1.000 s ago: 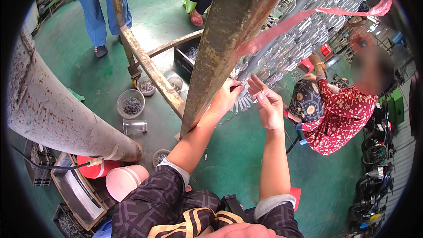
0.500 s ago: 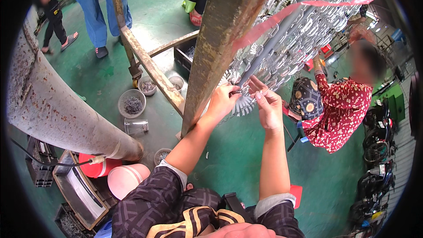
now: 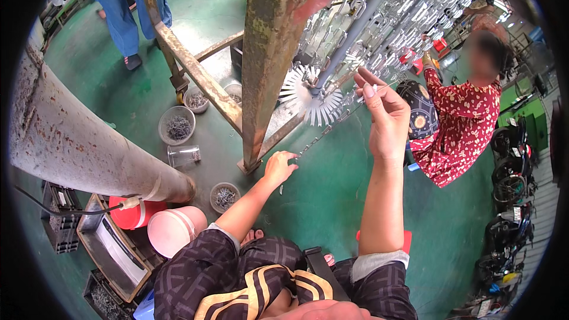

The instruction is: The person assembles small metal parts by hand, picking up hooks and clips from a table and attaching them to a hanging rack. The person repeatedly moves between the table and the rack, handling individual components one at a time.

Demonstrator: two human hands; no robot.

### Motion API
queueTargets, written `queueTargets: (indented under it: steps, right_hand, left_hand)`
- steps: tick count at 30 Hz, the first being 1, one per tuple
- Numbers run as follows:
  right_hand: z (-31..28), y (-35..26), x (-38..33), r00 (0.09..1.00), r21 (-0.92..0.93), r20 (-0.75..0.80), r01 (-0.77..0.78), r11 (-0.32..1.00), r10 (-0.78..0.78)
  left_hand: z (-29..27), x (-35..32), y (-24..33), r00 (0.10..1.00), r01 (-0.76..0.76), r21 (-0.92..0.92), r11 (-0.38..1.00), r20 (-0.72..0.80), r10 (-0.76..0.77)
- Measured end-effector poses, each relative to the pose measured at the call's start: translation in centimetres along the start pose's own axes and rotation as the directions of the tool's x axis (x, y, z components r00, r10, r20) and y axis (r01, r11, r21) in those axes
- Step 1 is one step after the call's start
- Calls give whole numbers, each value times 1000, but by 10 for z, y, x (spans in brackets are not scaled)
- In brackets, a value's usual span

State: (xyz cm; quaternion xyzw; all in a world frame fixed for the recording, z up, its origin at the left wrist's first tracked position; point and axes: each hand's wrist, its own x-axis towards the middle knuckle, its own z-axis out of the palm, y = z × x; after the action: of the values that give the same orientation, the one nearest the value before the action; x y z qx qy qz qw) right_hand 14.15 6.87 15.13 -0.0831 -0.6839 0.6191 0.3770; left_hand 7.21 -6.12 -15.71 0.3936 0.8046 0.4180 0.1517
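A thin metal chain [image 3: 325,131] stretches slantwise between my hands below the rack. My left hand [image 3: 278,170] pinches its lower end, near the foot of the rusty post. Higher up on the right, my right hand [image 3: 388,121] is closed with thumb against bent fingers, where the chain's upper end runs; the exact grip is partly hidden. Beside the chain, a white disc with fanned strips [image 3: 291,88] sits at the end of a grey rod [image 3: 363,26]. Many shiny chains [image 3: 409,29] hang in rows behind the rod.
A rusty post [image 3: 269,53] and a thick pillar [image 3: 101,136] stand to the left. Bowls of small metal parts [image 3: 178,127], a clear cup [image 3: 184,154] and a pink bucket [image 3: 175,230] are on the floor. A person in a red patterned shirt [image 3: 465,124] sits at right.
My left hand has moved down and left, away from the disc, drawing out the chain. My right hand has shifted up and right. The disc now shows plainly.
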Motion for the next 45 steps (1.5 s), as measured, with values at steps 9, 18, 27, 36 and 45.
queueTargets:
  steps: [9,18,27,36,45]
  right_hand:
    - [-8,-12,11,997,-40,-46,53,998,-55]
    - [-14,-16,28,992,-29,-112,53,998,-56]
    - [-27,-21,35,983,-8,-148,109,994,-109]
    - [-24,-43,29,979,-88,-140,133,987,-145]
    - [-21,-56,23,980,-103,-108,158,982,-169]
  left_hand:
    - [18,0,-23,994,62,-233,970,-68,-80]
    - [-17,7,11,988,32,-360,933,-129,-83]
    - [-74,53,90,760,-271,-349,897,-649,-23]
    - [-110,104,125,746,-353,-367,861,-666,23]
    - [-102,108,121,736,-388,-328,861,-673,76]
